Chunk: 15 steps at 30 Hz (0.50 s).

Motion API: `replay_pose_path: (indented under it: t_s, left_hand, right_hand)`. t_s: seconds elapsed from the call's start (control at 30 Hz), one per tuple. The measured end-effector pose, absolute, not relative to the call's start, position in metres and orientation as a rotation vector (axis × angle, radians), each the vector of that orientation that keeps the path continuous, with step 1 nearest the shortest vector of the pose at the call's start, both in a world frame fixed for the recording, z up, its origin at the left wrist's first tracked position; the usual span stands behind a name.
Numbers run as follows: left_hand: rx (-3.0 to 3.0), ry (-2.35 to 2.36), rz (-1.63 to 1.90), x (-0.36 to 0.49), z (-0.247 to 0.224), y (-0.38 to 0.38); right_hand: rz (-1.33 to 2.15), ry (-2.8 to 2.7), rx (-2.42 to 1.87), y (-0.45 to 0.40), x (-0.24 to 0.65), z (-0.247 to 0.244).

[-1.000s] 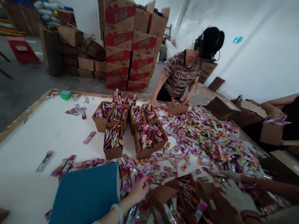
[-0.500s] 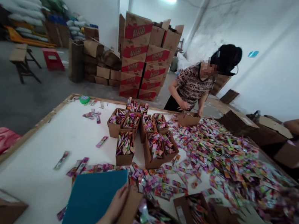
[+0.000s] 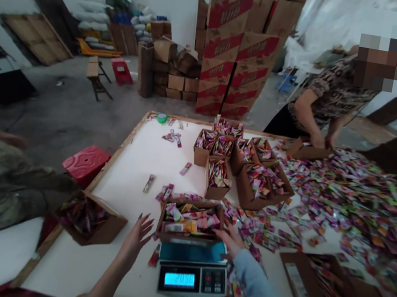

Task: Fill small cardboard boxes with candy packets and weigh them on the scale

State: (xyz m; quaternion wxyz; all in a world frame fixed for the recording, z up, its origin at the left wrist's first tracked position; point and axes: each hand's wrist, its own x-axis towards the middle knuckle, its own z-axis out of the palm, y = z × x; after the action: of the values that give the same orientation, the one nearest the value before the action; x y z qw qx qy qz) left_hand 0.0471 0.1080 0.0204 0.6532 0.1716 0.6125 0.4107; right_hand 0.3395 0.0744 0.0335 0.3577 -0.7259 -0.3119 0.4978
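Observation:
A small cardboard box (image 3: 186, 241) full of packets sits on the blue-topped digital scale (image 3: 192, 274), whose lit display shows digits too blurred to read surely. My left hand (image 3: 135, 239) is raised off the box's left side, fingers spread, holding nothing. At the box's right front corner is my right hand (image 3: 231, 239), its fingers apart and next to the cardboard; whether they touch it, I cannot tell. Loose colourful packets (image 3: 261, 230) lie behind and beside the scale. Another filled box (image 3: 105, 226) stands tilted at the table's left edge.
Several packed boxes (image 3: 216, 192) stand mid-table. A large packet heap (image 3: 370, 213) covers the right side, with a box (image 3: 298, 282) at lower right. Across the table a co-worker (image 3: 324, 98) handles a box. Another person's leg (image 3: 13, 183) and a red stool (image 3: 85, 162) are left.
The filled box has gone from beside the scale onto its blue top. My left hand is now off to the left, apart from the box. The view has turned right-to-left, showing more floor.

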Motion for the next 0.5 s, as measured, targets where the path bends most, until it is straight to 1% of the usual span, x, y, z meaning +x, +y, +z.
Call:
replay_pose_path:
  t_s: [0.23, 0.37, 0.5]
  left_hand:
    - [0.233, 1.511, 0.982, 0.0, 0.018, 0.094]
    - [0.233, 1.524, 1.005, 0.004, 0.025, 0.097]
    - [0.279, 1.512, 1.0, 0.015, 0.036, 0.103]
  right_hand:
    - [1.14, -0.41, -1.886, 0.041, 0.391, 0.026]
    - [1.139, -0.315, -1.836, 0.03, 0.395, 0.018]
    - [1.126, -0.344, -1.784, 0.036, 0.384, 0.024]
